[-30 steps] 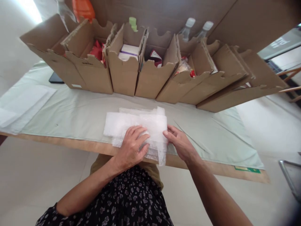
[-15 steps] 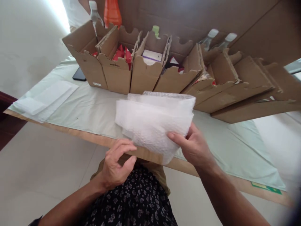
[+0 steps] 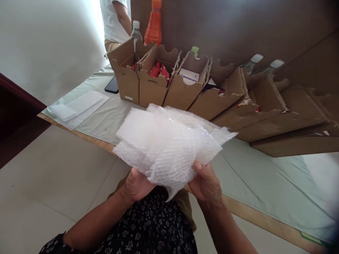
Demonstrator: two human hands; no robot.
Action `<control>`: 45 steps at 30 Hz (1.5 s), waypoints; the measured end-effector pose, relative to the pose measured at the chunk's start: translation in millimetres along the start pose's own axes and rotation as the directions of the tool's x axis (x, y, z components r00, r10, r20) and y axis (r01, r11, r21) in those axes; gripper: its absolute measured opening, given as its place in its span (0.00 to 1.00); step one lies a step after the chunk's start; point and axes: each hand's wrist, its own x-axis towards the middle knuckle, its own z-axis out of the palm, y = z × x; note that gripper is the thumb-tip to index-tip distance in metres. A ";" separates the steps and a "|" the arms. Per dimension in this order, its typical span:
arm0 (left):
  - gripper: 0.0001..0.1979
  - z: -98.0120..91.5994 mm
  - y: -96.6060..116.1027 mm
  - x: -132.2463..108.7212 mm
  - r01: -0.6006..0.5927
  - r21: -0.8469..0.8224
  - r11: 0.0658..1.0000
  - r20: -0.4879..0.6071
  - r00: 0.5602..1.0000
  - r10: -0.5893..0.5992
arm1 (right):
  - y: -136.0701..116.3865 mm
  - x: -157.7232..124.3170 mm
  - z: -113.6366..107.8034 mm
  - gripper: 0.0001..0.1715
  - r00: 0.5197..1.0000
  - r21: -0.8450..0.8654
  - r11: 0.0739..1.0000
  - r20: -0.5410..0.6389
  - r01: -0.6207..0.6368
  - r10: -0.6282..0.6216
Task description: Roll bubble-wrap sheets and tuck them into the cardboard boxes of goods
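A loose stack of bubble wrap sheets [image 3: 169,141] is held over the table's front edge, its pieces overlapping unevenly and one corner hanging down. My right hand [image 3: 206,183] grips the lower right side, thumb on top and fingers beneath. At the lower left edge, my left hand [image 3: 139,185] supports the stack from below; its fingers are mostly hidden under the sheets and its thumb shows beside the edge. Flat white sheets [image 3: 79,107] lie on the left part of the table.
Cardboard bins [image 3: 152,90] stand in a row behind the stack, several holding red packets or boxes. An orange bottle [image 3: 154,26] and clear bottles [image 3: 136,31] rise behind them. A phone [image 3: 112,85] lies near the left bin. A person [image 3: 115,21] is at the far left.
My left hand has come from beside the bubble wrap to under its left edge. The stack has turned and spread out, and the view has shifted left.
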 end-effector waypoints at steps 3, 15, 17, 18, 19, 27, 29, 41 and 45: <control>0.55 -8.6 6.7 -1.1 -0.010 -0.002 1.000 0.013 1.000 0.010 | 33.6 -13.1 1.3 0.48 0.994 0.106 0.991 -0.059 -0.083 0.090; 0.18 -22.6 28.2 7.2 0.113 -0.145 0.983 -0.290 0.945 -0.152 | 43.9 -27.9 -31.8 0.61 0.984 -0.377 0.924 -0.125 0.068 -0.124; 0.17 -22.4 32.0 9.2 0.117 -0.176 0.977 -0.327 0.930 -0.170 | 38.9 -24.7 -41.2 0.62 0.948 -0.664 0.719 -0.047 0.207 -0.316; 0.16 -21.9 33.7 10.4 0.123 -0.190 0.974 -0.340 0.922 -0.183 | 35.0 -21.8 -45.5 0.62 0.920 -0.766 0.581 0.035 0.276 -0.391; 0.16 -21.2 35.3 11.7 0.132 -0.204 0.970 -0.349 0.916 -0.197 | 30.0 -18.1 -49.4 0.61 0.892 -0.825 0.448 0.138 0.344 -0.430; 0.18 -21.2 44.3 21.7 0.187 -0.153 0.970 -0.312 0.923 -0.227 | -12.5 17.1 -61.8 0.60 0.807 -0.768 0.251 0.539 0.589 -0.243; 0.18 -19.9 46.6 24.1 0.181 -0.120 0.976 -0.305 0.929 -0.209 | -10.6 21.1 -58.3 0.54 0.777 -0.727 0.275 0.574 0.629 -0.260; 0.13 -21.3 60.2 59.0 0.240 -0.151 0.959 -0.380 0.882 -0.280 | 35.0 6.7 -48.3 0.29 0.647 -0.732 0.224 0.362 0.643 -0.671; 0.15 -17.2 61.4 59.9 0.215 -0.138 0.967 -0.392 0.885 -0.253 | 36.6 11.4 -46.8 0.25 0.654 -0.712 0.264 0.349 0.651 -0.672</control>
